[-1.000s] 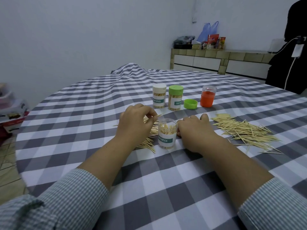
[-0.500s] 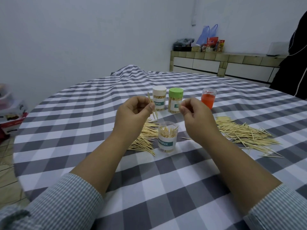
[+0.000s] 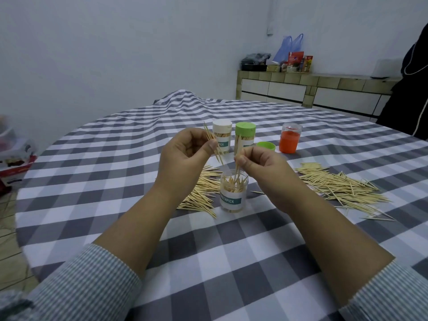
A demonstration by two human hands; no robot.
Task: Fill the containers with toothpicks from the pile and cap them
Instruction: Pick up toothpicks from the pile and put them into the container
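The toothpicks wanted lowering point-down and upright into the open container (image 3: 233,193) on the checked surface (image 3: 231,262) — released low, so none splayed out. The right hand (image 3: 261,169) pinched a few just above its mouth; the left hand (image 3: 185,156) pinched a small bundle (image 3: 213,145) — both grips closed tight.

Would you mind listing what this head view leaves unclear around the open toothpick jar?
- Toothpick count in left hand: too thin, overlapping.
- Right hand fingertips: curled under, grip on its toothpicks partly hidden.
- Open jar label: turned away, partly unreadable.
- Orange container contents: opaque.
- Left-edge items: blurred, cropped.
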